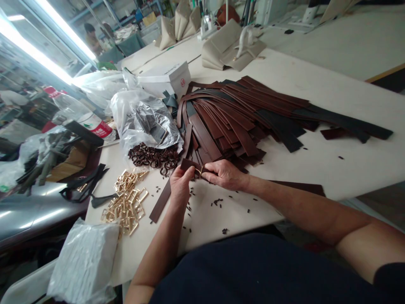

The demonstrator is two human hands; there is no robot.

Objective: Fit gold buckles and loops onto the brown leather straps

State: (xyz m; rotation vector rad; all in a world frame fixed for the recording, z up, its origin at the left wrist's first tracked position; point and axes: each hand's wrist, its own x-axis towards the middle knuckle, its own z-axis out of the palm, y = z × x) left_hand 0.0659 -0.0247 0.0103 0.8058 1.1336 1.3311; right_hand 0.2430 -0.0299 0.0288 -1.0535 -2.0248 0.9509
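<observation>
My left hand [181, 181] pinches a dark brown leather strap [189, 164], thumb on top. My right hand [226, 174] is closed at the same spot, fingers together by a gold buckle [199, 171] set on the strap; its exact grip is partly hidden. One strap length runs down left past my left wrist, another shows beyond my right forearm. Just behind my hands lies a big fanned pile of brown and black straps [218, 122]. Left of them are a heap of gold buckles [126, 207] and a heap of small brown leather loops [155, 158].
Small dark bits [217, 202] are scattered over the pale table [316, 93]. A clear plastic bag [126, 109], a white box [167, 80] and a plastic bottle [91, 122] stand at the left. A wrapped white packet [84, 261] lies at the front left corner. Beige bags [221, 46] are farther back.
</observation>
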